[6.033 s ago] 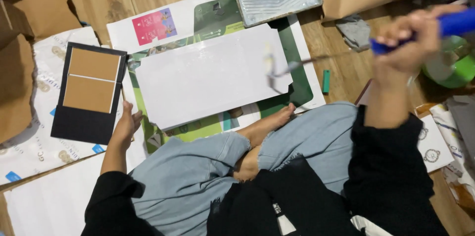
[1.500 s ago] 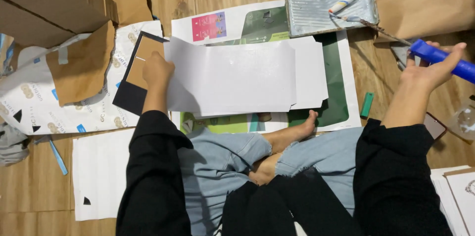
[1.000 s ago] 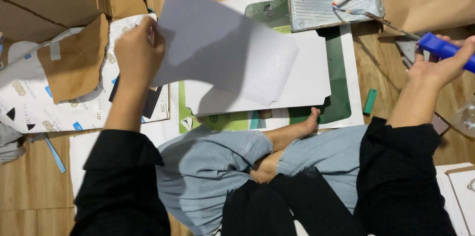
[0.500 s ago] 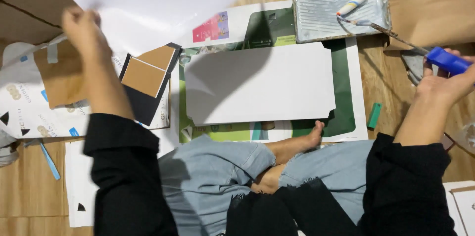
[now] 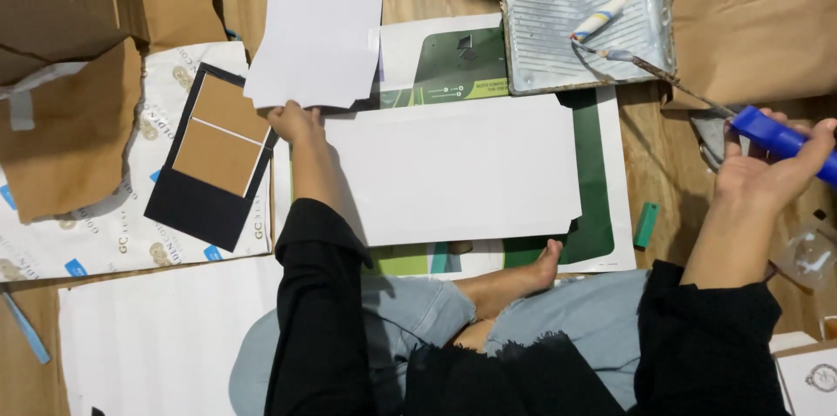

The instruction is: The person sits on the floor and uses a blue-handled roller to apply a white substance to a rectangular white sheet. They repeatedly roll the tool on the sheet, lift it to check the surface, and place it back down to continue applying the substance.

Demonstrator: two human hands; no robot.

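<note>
My left hand grips the lower edge of a white sheet and holds it out over the floor, beyond a larger white board that lies flat on a green cutting mat. My right hand is closed on the blue handle of a paint roller. Its thin metal arm reaches up-left into a grey paint tray, where the small roller head rests. I sit cross-legged in pale jeans, one bare foot touching the board's near edge.
A black folder piece with brown card panels lies left of my left arm on printed paper. Torn brown cardboard fills the left, a brown sheet the top right. A small green object lies beside the mat.
My left hand lifted the top white sheet off the board, swung it up and left, then brought it down toward the floor beyond the board. My right hand has kept hold of the roller handle.
</note>
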